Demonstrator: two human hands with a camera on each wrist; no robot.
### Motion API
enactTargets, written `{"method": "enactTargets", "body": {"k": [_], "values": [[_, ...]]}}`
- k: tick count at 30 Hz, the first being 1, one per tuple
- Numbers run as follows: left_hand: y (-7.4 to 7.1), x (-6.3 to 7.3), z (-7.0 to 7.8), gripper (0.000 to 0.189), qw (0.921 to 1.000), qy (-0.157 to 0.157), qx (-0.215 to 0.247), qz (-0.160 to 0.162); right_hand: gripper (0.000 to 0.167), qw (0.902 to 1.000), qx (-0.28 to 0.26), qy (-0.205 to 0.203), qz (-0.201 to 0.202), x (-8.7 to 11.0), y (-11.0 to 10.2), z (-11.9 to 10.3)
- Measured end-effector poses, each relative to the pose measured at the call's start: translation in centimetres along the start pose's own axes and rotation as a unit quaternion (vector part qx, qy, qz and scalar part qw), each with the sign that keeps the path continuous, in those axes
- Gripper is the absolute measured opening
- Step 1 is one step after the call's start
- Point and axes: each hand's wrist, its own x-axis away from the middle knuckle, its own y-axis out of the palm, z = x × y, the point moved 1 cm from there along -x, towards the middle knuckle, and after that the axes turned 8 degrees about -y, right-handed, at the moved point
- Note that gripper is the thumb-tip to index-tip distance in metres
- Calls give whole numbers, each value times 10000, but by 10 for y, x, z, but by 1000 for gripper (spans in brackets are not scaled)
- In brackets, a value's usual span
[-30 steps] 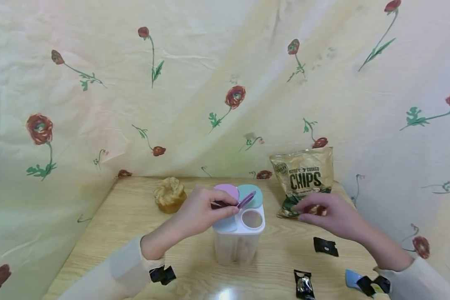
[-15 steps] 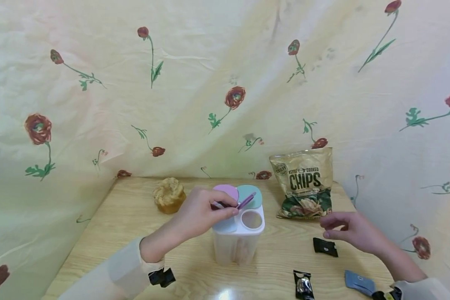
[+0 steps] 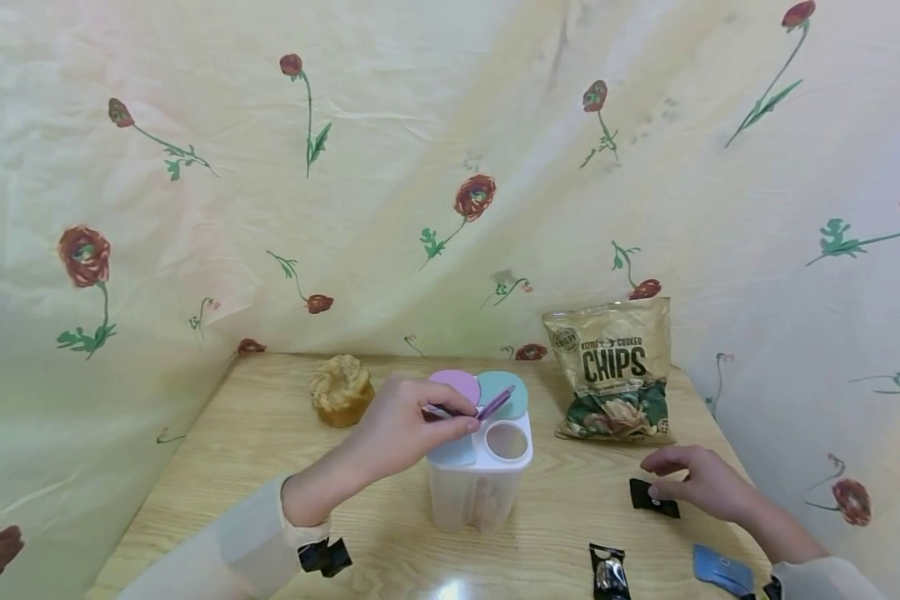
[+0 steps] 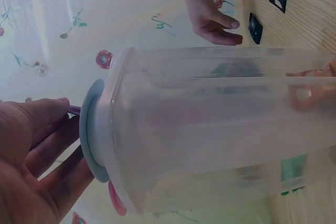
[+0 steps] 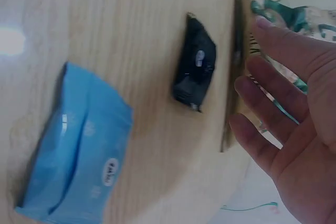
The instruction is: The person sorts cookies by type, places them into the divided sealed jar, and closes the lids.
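My left hand (image 3: 397, 425) pinches a slim purple stick-like thing (image 3: 497, 402) between thumb and fingers, over a clear plastic storage container (image 3: 465, 492). The container's white top has a lilac lid (image 3: 453, 383), a teal lid (image 3: 504, 390) and a pale blue lid (image 3: 450, 452); the front right round opening (image 3: 506, 440) is uncovered. In the left wrist view, an orange-brown piece (image 4: 317, 90) shows through the wall near the bottom. My right hand (image 3: 708, 483), fingers relaxed and apart, hovers at a small black packet (image 3: 652, 498); in the right wrist view, a gap separates fingers and packet (image 5: 197, 64).
A gold and green chips bag (image 3: 615, 375) stands at the back right, and a round bread roll (image 3: 341, 390) sits left of the container. Another black packet (image 3: 609, 573) and a blue packet (image 3: 722, 569) lie toward the front right. A flowered cloth (image 3: 390, 167) hangs behind the table.
My right hand has moved from in front of the chips bag, right and toward me, to the small black packet. My left hand has kept its grip and place over the container.
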Motion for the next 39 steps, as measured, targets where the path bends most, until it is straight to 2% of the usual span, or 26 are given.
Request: {"method": "enactTargets", "body": {"k": [7, 17, 23, 32, 39], "values": [[0, 1, 1, 6, 10000, 12, -57, -20, 38, 9996, 125, 111, -214, -4, 12, 13], [1, 1, 1, 6, 9999, 78, -107, -41, 33, 9976, 533, 230, -382, -12, 17, 12], [1, 1, 2, 5, 9998, 94, -185, -35, 37, 9973, 385, 467, -425, -14, 19, 12], [1, 2, 2, 5, 9998, 41, -183, -40, 16, 9984, 114, 49, -554, -14, 12, 5], [2, 2, 3, 5, 9998, 72, -173, -20, 17, 9982, 308, -306, -422, -23, -5, -23]]}}
